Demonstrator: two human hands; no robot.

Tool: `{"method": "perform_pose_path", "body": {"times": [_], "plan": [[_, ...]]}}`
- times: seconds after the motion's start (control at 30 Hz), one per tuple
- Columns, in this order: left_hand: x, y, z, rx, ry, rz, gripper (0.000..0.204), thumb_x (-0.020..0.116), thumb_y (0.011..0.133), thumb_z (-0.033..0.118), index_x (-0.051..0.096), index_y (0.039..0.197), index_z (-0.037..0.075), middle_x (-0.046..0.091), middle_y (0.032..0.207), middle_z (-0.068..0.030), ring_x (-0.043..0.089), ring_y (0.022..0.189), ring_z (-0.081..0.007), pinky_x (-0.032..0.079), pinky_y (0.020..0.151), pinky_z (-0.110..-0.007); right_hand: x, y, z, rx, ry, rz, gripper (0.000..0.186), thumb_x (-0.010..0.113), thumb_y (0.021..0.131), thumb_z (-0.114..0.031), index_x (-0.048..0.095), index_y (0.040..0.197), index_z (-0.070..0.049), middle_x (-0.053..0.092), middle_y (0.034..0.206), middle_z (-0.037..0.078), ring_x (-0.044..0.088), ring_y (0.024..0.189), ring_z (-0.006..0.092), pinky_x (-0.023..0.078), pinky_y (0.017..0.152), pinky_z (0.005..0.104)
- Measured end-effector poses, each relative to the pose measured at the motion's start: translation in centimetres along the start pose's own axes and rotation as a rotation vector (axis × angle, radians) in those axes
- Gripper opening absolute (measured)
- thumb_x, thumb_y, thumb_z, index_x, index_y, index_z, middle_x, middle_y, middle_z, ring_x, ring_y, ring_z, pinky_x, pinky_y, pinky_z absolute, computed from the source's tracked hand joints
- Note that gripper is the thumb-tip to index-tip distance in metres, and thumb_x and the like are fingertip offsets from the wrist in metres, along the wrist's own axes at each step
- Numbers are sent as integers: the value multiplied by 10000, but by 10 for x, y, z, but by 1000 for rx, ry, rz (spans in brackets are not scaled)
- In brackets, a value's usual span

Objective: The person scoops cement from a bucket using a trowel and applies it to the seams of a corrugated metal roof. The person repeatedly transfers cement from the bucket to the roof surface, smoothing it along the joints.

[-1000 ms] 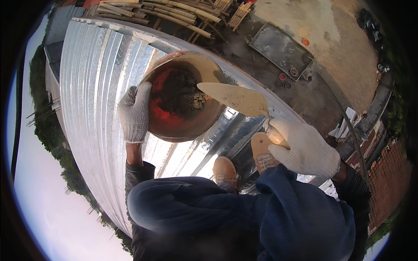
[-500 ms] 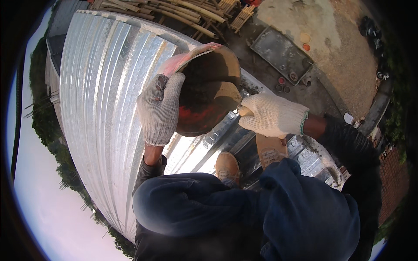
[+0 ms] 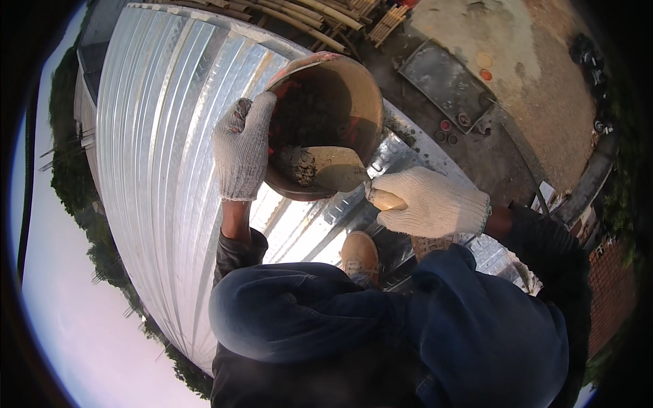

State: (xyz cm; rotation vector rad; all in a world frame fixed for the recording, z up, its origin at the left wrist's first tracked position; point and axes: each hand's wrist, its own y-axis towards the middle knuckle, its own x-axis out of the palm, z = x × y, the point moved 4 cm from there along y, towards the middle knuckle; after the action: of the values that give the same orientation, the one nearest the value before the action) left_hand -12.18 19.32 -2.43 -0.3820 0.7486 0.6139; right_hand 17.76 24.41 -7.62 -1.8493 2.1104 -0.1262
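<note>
My gloved left hand [image 3: 241, 149] grips the left rim of a worn reddish bucket [image 3: 360, 102], which has dark, lumpy mortar [image 3: 299, 112] inside. My gloved right hand [image 3: 422, 200] is closed on the wooden handle of a trowel [image 3: 333, 166], whose blade lies inside the lower part of the bucket with some crumbly grey mortar on it. My tan shoes [image 3: 359, 255] are below on the metal sheeting, the right one mostly hidden under my hand and leg.
Corrugated metal roofing [image 3: 156, 149] curves down the left, bordered by a pale ledge [image 3: 435, 156]. Below lie bamboo poles [image 3: 292, 17], a rectangular trough [image 3: 442, 81], several small containers [image 3: 445, 132] and dark bags [image 3: 588, 58]. A brick surface [image 3: 609, 292] shows at right, trees [image 3: 68, 170] at left.
The bucket and my left hand have risen in the picture, tipping up and then partly back. The trowel blade has swung down into the bucket's near part and now carries mortar.
</note>
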Motion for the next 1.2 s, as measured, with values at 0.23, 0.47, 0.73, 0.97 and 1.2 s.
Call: {"method": "perform_pose_path", "body": {"times": [0.23,0.47,0.73,0.97,1.2], "plan": [[-40,24,-88,-137,-295,48,387,740,1152,340,826,1236,-28,798,1076,-33,698,964,-101,575,871,-288,-20,-47,1,73,43,102,473,796,986,-358,734,1309,-18,786,1078,244,770,1008,458,607,881,510],[-81,7,-177,-258,-380,236,393,686,1179,334,804,1325,-11,812,1204,-65,740,1053,-150,616,933,-332,-44,-101,22,399,-142,289,472,786,982,-299,695,1330,8,773,1040,268,773,948,472,619,853,507],[-73,4,-183,-272,-402,228,402,681,1180,337,790,1341,-16,806,1232,-74,749,1063,-164,619,946,-349,37,-46,74,-57,-848,627,363,792,970,-227,668,1236,-14,772,968,100,812,818,298,644,681,426],[-74,0,-197,-277,-456,246,400,687,1175,340,795,1317,-19,803,1221,-77,743,1065,-162,616,929,-342,39,-7,25,390,-959,367,378,821,848,-209,665,1099,26,685,866,52,780,772,147,584,553,355],[-66,15,-167,-235,-370,206,425,700,1168,346,800,1299,-46,811,1180,-81,732,1034,-152,605,904,-336,22,-35,28,237,-779,270,377,803,891,-192,671,1140,58,768,859,105,815,775,247,601,577,410]]}}
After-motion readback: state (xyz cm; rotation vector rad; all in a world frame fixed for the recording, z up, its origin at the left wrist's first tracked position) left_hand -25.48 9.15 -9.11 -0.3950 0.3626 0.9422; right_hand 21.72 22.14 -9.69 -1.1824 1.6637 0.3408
